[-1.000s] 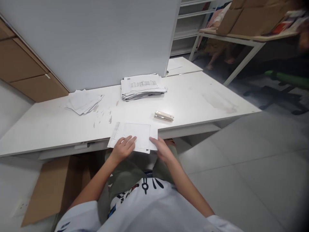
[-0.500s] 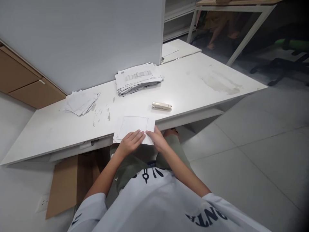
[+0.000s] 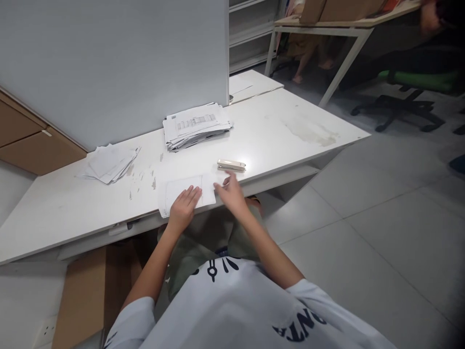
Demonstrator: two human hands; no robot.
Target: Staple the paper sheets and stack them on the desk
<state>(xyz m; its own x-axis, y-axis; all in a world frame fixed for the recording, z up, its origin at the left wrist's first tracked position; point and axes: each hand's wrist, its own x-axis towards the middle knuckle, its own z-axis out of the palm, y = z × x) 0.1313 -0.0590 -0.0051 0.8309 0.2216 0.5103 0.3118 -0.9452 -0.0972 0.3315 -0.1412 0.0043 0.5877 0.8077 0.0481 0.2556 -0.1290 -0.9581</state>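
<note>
My left hand [image 3: 184,207] lies with its fingers stretched out on folded white sheets of paper [image 3: 173,191] at the table's front edge. The top sheet has a thin line drawn along its border. My right hand [image 3: 231,195] is just beyond the right edge of these sheets, fingers apart and nothing visible in them. Its fingertips are close to a cream stapler [image 3: 231,165], which lies on the white table [image 3: 261,131]; whether they touch it I cannot tell.
A thick stack of printed papers [image 3: 198,127] stands against the grey partition [image 3: 145,58]. Loose sheets [image 3: 109,164] lie at left. Below the table is a cardboard box [image 3: 82,295]. Another person's legs [image 3: 303,65] show under a far desk, near a green chair [image 3: 425,80].
My right hand has let go of the paper's right edge and moved forward toward the stapler. My left hand stays on the paper. The camera view has shifted somewhat.
</note>
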